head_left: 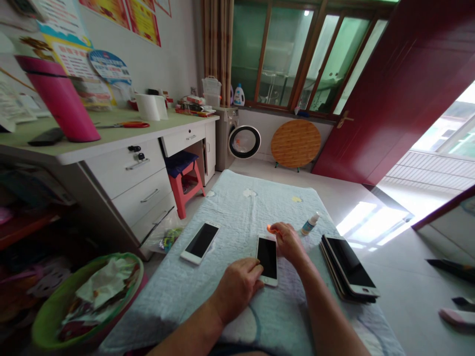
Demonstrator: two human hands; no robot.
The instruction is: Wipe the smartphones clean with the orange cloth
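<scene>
A white smartphone (267, 260) with a dark screen lies on the light blue cloth cover in front of me. My left hand (240, 284) grips its lower left edge, fingers over the rim. At the phone's upper right corner, my right hand (289, 242) is closed on a small bright orange piece (271, 228); most of it is hidden by the fingers, so its kind is unclear. Another white smartphone (201, 242) lies face up to the left. To the right, a small spray bottle (310, 224) with bluish liquid stands near a stack of phones (351, 267).
The cloth-covered table (256, 202) reaches forward. At left stand a desk (129, 143) with drawers, a red stool (183, 180) and a green basket (44, 316) of rubbish. A washing machine (224, 133) with its door open and a round wooden tabletop (296, 143) are farther back.
</scene>
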